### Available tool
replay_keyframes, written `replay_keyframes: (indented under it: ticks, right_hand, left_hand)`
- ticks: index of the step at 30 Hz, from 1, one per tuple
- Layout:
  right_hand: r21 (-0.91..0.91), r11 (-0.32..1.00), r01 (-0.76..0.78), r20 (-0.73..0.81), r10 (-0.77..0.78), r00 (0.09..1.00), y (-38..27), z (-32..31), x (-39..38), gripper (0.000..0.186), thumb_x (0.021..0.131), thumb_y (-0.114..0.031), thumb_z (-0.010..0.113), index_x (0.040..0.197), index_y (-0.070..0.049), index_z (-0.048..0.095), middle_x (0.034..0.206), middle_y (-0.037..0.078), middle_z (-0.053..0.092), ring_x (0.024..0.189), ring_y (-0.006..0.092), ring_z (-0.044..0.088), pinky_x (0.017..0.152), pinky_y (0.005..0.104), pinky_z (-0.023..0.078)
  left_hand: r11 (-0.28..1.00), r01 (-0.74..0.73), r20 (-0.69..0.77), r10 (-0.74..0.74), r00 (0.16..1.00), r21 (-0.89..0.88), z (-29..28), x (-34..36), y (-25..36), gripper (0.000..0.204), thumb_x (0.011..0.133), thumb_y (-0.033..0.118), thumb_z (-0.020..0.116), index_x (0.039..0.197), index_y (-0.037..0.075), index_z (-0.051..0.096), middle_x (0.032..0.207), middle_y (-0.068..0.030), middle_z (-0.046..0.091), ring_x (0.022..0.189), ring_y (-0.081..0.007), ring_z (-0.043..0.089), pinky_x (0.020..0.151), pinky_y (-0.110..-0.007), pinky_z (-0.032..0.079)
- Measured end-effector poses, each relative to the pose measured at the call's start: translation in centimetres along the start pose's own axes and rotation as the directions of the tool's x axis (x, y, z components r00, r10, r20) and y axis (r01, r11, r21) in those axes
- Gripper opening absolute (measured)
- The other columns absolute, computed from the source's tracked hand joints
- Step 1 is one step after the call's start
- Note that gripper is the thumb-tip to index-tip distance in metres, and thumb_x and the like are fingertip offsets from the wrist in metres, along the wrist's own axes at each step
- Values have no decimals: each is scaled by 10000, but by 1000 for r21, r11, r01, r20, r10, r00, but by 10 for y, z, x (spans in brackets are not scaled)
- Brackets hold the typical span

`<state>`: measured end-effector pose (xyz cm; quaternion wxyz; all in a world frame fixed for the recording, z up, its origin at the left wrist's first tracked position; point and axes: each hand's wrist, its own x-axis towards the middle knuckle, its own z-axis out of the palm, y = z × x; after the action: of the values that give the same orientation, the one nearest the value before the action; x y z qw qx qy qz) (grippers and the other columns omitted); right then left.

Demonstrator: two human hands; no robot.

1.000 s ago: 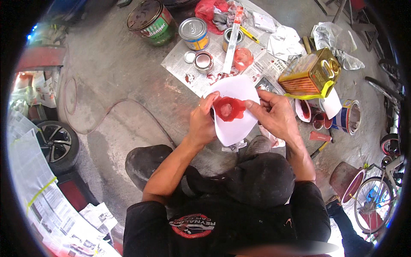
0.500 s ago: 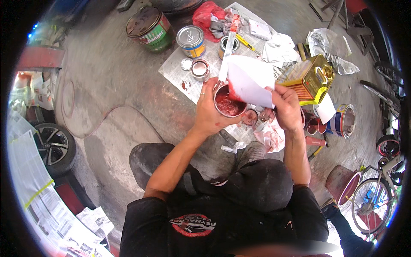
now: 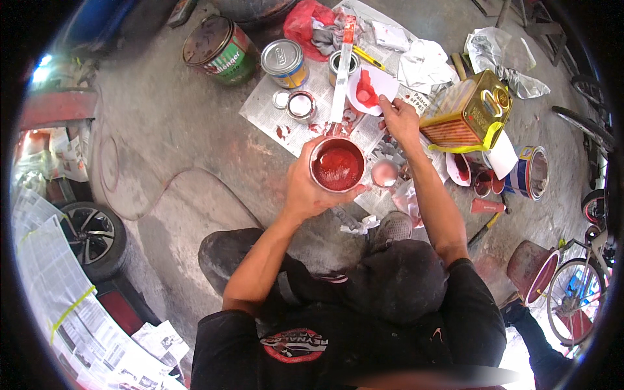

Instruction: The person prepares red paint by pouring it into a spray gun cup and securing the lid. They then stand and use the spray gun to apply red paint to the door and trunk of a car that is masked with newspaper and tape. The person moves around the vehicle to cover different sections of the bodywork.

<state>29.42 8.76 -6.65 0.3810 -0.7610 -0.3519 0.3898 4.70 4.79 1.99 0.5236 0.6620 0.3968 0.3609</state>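
My left hand [image 3: 305,182] is closed round a round metal can [image 3: 337,166] holding red paint. My right hand [image 3: 400,117] pinches a white sheet [image 3: 387,84] smeared with thick red paint, above the newspaper [image 3: 263,110] on the floor. A long white paint-marked stick [image 3: 340,91] lies between the sheet and small tins [image 3: 300,105], one open-topped and silver. A lidded can with a yellow-blue label [image 3: 283,65] and a big green can [image 3: 221,52] stand behind. A gold rectangular tin [image 3: 465,110] is beside my right hand. A reddish container [image 3: 383,173] sits right of the paint can.
A wheel [image 3: 91,237] and paper-masked panels [image 3: 52,286] line the left. A hose [image 3: 185,172] curves over the concrete. At right are crumpled wrapping [image 3: 491,58], a blue-labelled can [image 3: 526,172], a bucket [image 3: 530,273], a bicycle [image 3: 569,302] and a dark trouser leg [image 3: 539,338].
The white sheet has moved from over the paint can up and away toward the back with my right hand, red side now showing. My left hand stays on the can, now fully in view.
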Motion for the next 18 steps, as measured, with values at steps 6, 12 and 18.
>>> replay_keyframes:
  ticks: [6,12,18]
  right_hand:
    - [27,1000,9,-52,-7,999,15,-1,2,581,919,-468,605,1139,67,661,679,107,689,580,173,687,557,318,526]
    - [-392,862,321,-82,-381,921,34,-23,-39,430,882,-365,655,1143,-24,684,757,140,711,643,286,692,652,385,541]
    - [-702,59,709,634,-400,662,105,-13,-113,530,759,-223,683,1279,-163,603,1212,142,560,1123,344,547,941,468,477]
  left_hand:
    - [989,-21,1,21,1000,150,-1,5,-5,917,543,251,965,1273,0,470,1127,-130,673,1044,-211,661,923,-347,516]
    - [995,-96,-55,98,994,38,4,-1,-15,899,557,230,933,1293,-3,474,1130,-130,671,1026,-213,668,911,-333,525]
    - [997,-72,-41,72,997,4,9,-4,-4,916,533,213,935,1295,0,473,1166,-126,651,1059,-211,649,943,-337,507]
